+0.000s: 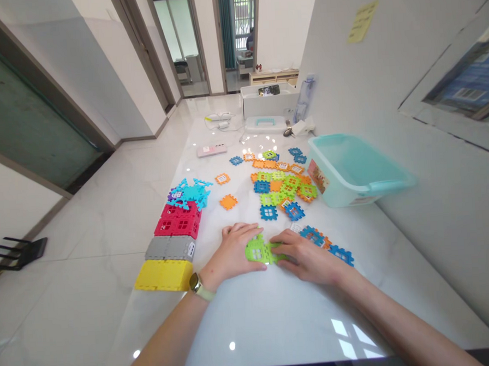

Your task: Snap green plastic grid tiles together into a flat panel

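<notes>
Currently, 2 lime-green tiles [267, 253] are in both hands: the left hand [234, 254] is partly open around the left tile [256, 243], fingers at its far edge and thumb along the near side, while the right hand [305, 253] curls its fingertips over the right tile [272, 256]. Their edges are notched, and the left tile shows a window-like cutout (the right tile is partly hidden by fingers). They meet side by side between the hands, over the white table [251, 319]; I cannot tell whether they touch its top. Just beyond the right hand are blue tiles [341, 254] with orange among them. Farther ahead, a heap of green, orange and blue tiles [288, 186] spreads beside a teal basin [343, 189]. Left of the left hand, whose wrist wears a watch [195, 282], a yellow stack [163, 274], gray stack [168, 248], red stack [177, 216] and light-blue pile [193, 194] form a row.
</notes>
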{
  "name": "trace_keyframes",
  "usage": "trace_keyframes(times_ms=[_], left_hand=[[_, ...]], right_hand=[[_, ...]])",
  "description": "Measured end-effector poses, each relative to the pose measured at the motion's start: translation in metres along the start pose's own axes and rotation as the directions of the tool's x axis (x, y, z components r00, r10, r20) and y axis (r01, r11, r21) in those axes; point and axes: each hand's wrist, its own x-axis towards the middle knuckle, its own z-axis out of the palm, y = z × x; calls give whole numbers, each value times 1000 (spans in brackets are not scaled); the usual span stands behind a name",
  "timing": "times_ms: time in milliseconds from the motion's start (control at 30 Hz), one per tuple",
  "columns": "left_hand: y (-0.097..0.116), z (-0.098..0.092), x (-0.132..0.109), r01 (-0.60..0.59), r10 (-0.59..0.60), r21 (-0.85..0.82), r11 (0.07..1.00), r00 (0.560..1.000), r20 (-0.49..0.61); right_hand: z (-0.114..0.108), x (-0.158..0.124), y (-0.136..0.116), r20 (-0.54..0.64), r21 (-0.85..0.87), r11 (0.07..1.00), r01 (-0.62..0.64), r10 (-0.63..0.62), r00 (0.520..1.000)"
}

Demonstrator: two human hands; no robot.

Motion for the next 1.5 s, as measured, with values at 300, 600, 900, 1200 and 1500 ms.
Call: trace_keyframes(times_ms=[300,600,900,1200,1500], left_hand=[[1,-3,2,-10,10,-14,1000,1000,7],[-3,-15,-2,19,-27,-54,998,988,-155],[5,-7,-3,29,-30,-15,999,996,-82],[9,4,-2,0,1,91,996,1000,-16],[10,2,-4,-42,41,46,998,999,22]], right_hand=[[2,2,2,-29,33,999,11,-10,1000],[2,-2,5,-79,55,998,-11,16,997],[6,0,0,-129,51,998,-28,34,991],[6,-2,2,-149,77,997,-15,26,988],[-4,-1,34,-373,-189,948,-254,170,912]])
